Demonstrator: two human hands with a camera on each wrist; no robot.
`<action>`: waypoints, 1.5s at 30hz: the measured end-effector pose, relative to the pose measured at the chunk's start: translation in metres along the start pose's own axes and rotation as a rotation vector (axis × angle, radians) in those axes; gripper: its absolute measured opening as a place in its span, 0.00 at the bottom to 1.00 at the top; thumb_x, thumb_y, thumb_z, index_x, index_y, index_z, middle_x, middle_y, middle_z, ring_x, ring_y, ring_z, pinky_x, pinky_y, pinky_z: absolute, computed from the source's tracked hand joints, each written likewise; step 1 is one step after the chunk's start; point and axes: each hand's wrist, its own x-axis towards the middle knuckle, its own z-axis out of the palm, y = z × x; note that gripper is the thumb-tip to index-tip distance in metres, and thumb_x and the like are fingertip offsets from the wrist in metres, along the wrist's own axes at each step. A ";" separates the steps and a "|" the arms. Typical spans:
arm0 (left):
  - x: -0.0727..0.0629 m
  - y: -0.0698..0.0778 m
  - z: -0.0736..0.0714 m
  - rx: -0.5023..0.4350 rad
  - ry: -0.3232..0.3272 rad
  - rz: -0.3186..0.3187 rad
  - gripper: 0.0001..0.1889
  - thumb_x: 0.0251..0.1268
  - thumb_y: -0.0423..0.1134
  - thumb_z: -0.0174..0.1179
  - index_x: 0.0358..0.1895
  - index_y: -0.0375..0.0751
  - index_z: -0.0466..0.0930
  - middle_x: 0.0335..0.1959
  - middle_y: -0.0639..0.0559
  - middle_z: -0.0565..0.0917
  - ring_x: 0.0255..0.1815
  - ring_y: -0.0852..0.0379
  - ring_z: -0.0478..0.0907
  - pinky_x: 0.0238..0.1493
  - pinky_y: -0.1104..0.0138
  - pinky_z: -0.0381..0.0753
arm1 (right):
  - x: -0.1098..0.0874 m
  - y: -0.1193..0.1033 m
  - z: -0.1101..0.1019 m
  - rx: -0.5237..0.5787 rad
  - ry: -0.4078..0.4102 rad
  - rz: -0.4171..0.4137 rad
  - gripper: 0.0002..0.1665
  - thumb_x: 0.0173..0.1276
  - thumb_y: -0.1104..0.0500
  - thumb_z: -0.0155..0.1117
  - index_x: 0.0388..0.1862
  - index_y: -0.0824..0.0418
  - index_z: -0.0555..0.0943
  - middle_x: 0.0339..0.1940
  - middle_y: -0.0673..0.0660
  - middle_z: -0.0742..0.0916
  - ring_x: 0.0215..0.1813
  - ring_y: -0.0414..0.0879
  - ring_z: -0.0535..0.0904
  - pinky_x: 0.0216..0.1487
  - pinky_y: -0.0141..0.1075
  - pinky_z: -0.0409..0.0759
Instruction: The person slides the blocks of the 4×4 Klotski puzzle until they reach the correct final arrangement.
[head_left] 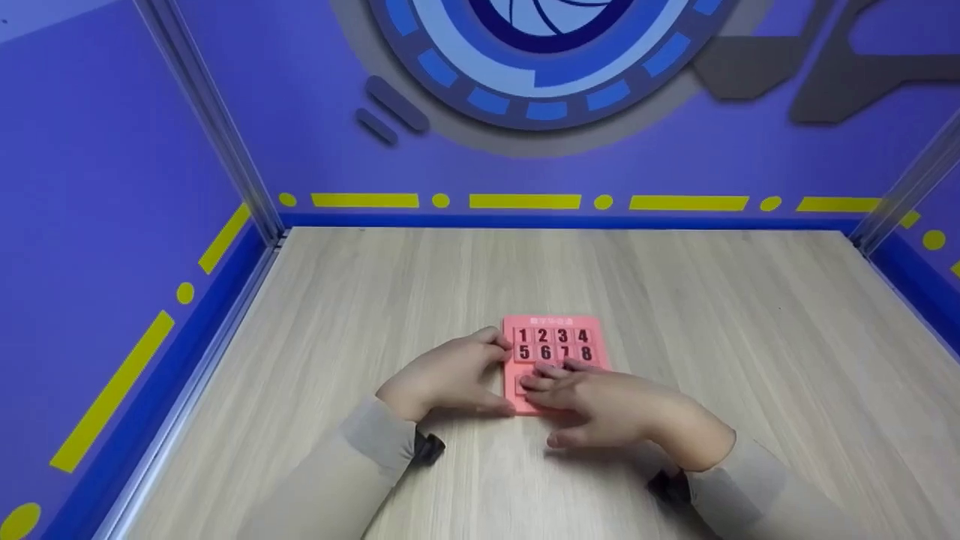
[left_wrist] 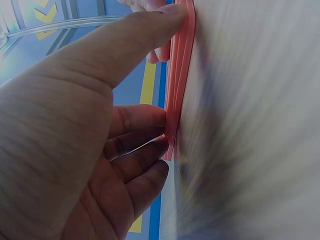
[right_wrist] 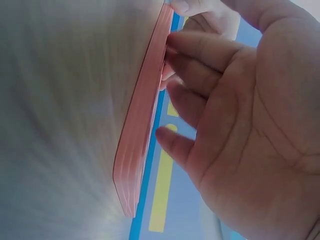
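Observation:
A pink number slide puzzle point(head_left: 511, 375) lies flat on the table, its tiles showing 1 to 4 in the top row and 5 to 8 below. The lower tiles are mostly hidden under my right hand point(head_left: 611, 405), whose outstretched fingertips touch the tiles there. Its thumb sits apart, near the table in front of the puzzle. My left hand point(head_left: 457, 375) touches the puzzle's left side with its fingertips, the thumb at the near left corner. In the left wrist view, the thumb and fingers point(left_wrist: 142, 117) meet the pink edge with a wide gap between them.
The wood-grain table point(head_left: 360, 292) reaches back to a blue-purple printed wall point(head_left: 315, 169). A side panel point(head_left: 97, 187) with a metal frame post stands at the left, and another panel at the right. Black straps point(head_left: 429, 448) show at both cuffs.

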 end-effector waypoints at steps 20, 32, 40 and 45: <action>0.000 -0.003 0.002 0.015 0.000 0.004 0.43 0.62 0.59 0.84 0.76 0.41 0.84 0.76 0.55 0.80 0.78 0.54 0.81 0.85 0.60 0.79 | 0.005 0.008 0.006 0.029 0.026 0.040 0.51 0.80 0.33 0.69 0.92 0.51 0.67 0.96 0.48 0.65 0.98 0.55 0.53 0.98 0.65 0.46; 0.001 -0.001 0.000 0.013 -0.003 -0.012 0.44 0.62 0.60 0.84 0.78 0.42 0.83 0.78 0.56 0.79 0.81 0.53 0.79 0.89 0.60 0.75 | -0.020 0.006 -0.002 0.003 0.016 0.032 0.48 0.80 0.33 0.69 0.91 0.51 0.70 0.95 0.50 0.66 0.96 0.58 0.57 0.97 0.64 0.51; 0.000 -0.001 -0.001 0.003 0.003 -0.006 0.44 0.61 0.60 0.84 0.78 0.42 0.83 0.77 0.56 0.80 0.80 0.54 0.80 0.87 0.60 0.77 | -0.021 0.002 -0.001 -0.008 -0.012 0.058 0.51 0.78 0.32 0.71 0.91 0.50 0.69 0.95 0.48 0.65 0.97 0.57 0.57 0.97 0.64 0.51; 0.000 -0.002 0.000 0.010 0.007 0.009 0.44 0.62 0.60 0.84 0.77 0.41 0.84 0.76 0.55 0.80 0.78 0.54 0.81 0.86 0.60 0.78 | -0.016 -0.003 0.001 -0.022 -0.023 0.053 0.53 0.78 0.31 0.70 0.92 0.52 0.67 0.96 0.49 0.64 0.97 0.59 0.56 0.96 0.63 0.57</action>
